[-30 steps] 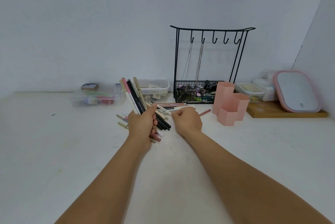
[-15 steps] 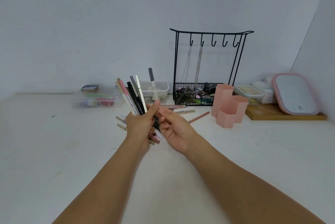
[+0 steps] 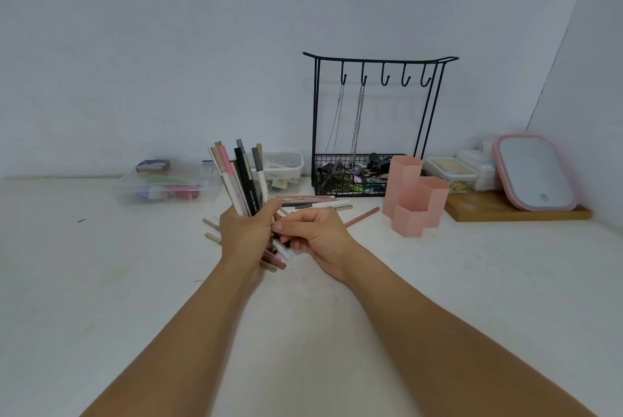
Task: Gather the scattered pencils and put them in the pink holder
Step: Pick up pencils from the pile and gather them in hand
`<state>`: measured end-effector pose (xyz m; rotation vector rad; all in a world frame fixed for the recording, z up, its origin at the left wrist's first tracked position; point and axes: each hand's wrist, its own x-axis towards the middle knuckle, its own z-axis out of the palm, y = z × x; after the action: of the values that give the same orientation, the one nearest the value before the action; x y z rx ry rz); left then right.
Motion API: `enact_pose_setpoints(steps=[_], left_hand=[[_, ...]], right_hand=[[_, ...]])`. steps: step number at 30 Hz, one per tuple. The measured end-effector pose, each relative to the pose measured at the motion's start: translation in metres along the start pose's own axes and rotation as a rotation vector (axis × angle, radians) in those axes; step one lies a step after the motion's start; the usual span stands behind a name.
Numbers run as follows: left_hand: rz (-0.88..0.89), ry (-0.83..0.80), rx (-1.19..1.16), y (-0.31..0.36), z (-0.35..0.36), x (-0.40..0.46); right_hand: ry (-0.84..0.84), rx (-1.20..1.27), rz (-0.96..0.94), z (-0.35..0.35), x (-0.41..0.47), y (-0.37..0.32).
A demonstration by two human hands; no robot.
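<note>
Head view shows a bundle of pencils (image 3: 242, 177) standing fanned and tilted in the left hand (image 3: 247, 234), whose fingers are wrapped round the lower shafts; the tips poke out below the fist toward the table. The right hand (image 3: 318, 236) is pressed in against the bundle's lower end, fingers curled, seemingly pinching or tucking one pencil into the bunch, though exactly which one I cannot tell. More loose pencils (image 3: 313, 202) lie flat on the white table (image 3: 438, 281) just behind the hands, one reddish pencil (image 3: 362, 217) angled toward the pink holder (image 3: 416, 200), and a couple of pale ones (image 3: 212, 231) sit to the left of the fist. The holder, three joined hexagonal cups, stands apart on the right and looks empty from here. These are light, stiff, smooth sticks, so I'd guess they slide against each other easily; a grip around the middle of the bundle should keep them from splaying or dropping. Behind stand a black wire jewellery rack (image 3: 374, 120), clear plastic boxes (image 3: 161, 182) and a pink-rimmed mirror (image 3: 536, 172) on a wooden board (image 3: 515, 212).
</note>
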<state>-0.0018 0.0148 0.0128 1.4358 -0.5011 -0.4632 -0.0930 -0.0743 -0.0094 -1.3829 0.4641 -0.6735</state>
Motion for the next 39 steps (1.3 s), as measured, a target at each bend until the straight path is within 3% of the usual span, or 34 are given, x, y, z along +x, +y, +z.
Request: enact_pose_setpoints(steps=[2, 5, 7, 12, 19, 25, 29, 31, 35, 39], left_hand=[[-0.022, 0.01, -0.009, 0.001, -0.001, 0.001], [-0.029, 0.016, -0.04, 0.002, -0.002, 0.005], [-0.037, 0.019, -0.072, 0.0, -0.003, 0.008], [-0.06, 0.061, -0.18, -0.004, -0.005, 0.014], [-0.038, 0.039, -0.167, -0.013, -0.006, 0.023], [-0.18, -0.111, -0.222, -0.011, -0.002, 0.011], [-0.189, -0.135, -0.228, -0.009, 0.002, 0.0], [-0.16, -0.166, -0.265, -0.009, 0.005, -0.004], [-0.134, -0.251, -0.272, -0.01, 0.011, -0.012], [-0.041, -0.259, -0.216, -0.012, 0.021, -0.025]], right_hand=[[0.16, -0.181, -0.136, -0.002, 0.002, 0.001], [0.406, -0.651, -0.341, -0.008, 0.01, 0.007], [0.455, -0.864, -0.294, -0.012, 0.017, 0.011], [0.437, -0.982, -0.152, -0.012, 0.029, 0.013], [0.467, -0.92, -0.16, -0.013, 0.026, 0.01], [0.658, -0.287, -0.155, -0.011, 0.005, -0.019], [0.386, 0.303, 0.066, 0.008, -0.019, -0.041], [0.235, 0.439, 0.143, 0.019, -0.035, -0.035], [0.121, 0.329, 0.093, 0.014, -0.06, -0.02], [0.189, -0.184, -0.08, -0.01, -0.06, -0.024]])
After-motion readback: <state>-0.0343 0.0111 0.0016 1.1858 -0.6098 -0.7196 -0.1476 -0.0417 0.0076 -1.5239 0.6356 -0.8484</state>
